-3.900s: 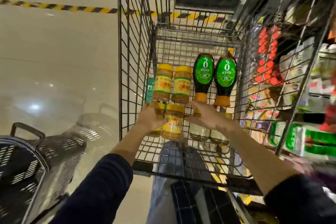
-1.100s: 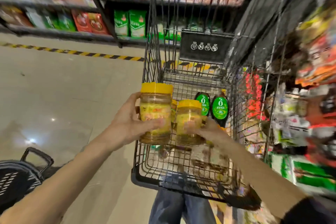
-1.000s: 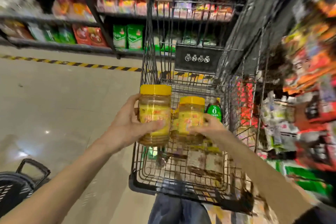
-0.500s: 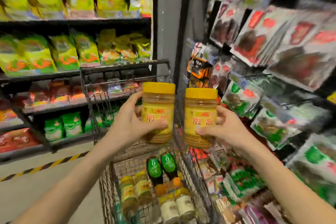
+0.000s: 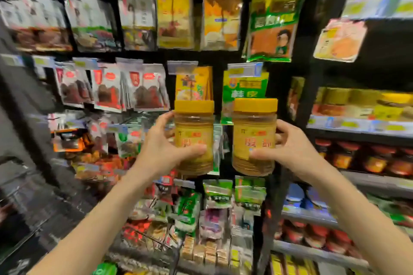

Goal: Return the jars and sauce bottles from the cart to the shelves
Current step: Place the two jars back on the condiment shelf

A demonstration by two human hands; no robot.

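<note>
At the far left we see hanging packets (image 5: 125,87) with red and dark contents, blurred, on racks of the store display. Moving right, our left hand (image 5: 161,149) holds up the left jar (image 5: 194,138), a clear jar with a yellow lid and a yellow label with red characters. The fingers (image 5: 164,119) wrap around the jar's far left side while the thumb presses across the front of the label, so the hand is closed firmly on it. The jar stands upright in the air in front of the display, touching no shelf.

Just beside it, with a narrow gap between, the right jar (image 5: 254,136) of the same kind is also upright and at about the same height. Our right hand (image 5: 290,149) grips it from the right, thumb across the lower label, fingers curled behind.

Behind the jars hang yellow and green packets (image 5: 244,87). Farther right, the shelves (image 5: 357,126) carry rows of jars with yellow and red lids, blurred. Low in the view, a wire edge of the cart (image 5: 156,243) shows.
</note>
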